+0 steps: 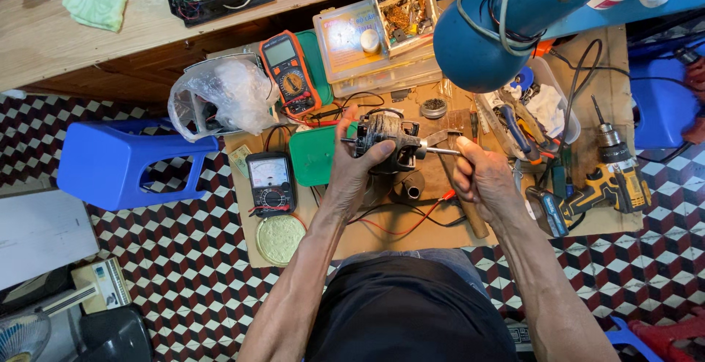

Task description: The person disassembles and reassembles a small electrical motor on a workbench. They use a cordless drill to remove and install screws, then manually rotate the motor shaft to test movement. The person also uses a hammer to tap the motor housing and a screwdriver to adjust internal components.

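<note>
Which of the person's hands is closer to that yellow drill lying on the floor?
Right. The right hand grips a tool at the motor's shaft, with the drill just beyond it on its outer side. The left hand holds the motor, farther away.

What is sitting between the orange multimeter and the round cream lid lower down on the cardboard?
In the head view, a black analogue meter with a white dial lies between the orange multimeter and the round cream lid.

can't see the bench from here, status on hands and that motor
Left hand gripping small electric motor, held above cardboard mat. Right hand closed on motor's shaft. Red test lead lies underneath, clear of both.
</note>
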